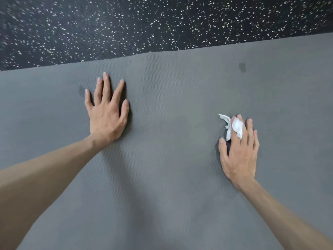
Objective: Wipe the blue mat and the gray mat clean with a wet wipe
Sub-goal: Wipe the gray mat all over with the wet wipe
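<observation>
Left stain: a faint dark smudge [81, 90] lies on the gray mat [171, 109] just left of the left hand's little finger; it appears not yet wiped.
Left hand: the left hand [106, 112] lies flat on the mat, fingers straight and spread wide, holding nothing; judged to be pinning the mat down.
Mat centre: ribbed surface, a slight ripple near the far edge; soft darker patches lower down may be damp from wiping or only shadow, and the view does not settle which.
Wipe: the wipe [234, 126], white and crumpled, is wound over the index finger of the right hand, a loose tail sticking out to the left above the mat.
Right hand: the right hand [239, 150] rests on the mat with fingers nearly straight, pressing the wipe down under the fingertips; thumb out to the side.
Right stain: a small dark mark [242, 67] sits near the far edge, well apart from the wipe; it appears untouched.
Floor: black speckled floor [144, 24] beyond the mat's far edge.
Blue mat: not in view; its condition cannot be reported.
Progress: gray mat in hand, judged partway; both marks remain.
Outstanding: both stains, any unwiped gray area, and possibly the blue mat.
</observation>
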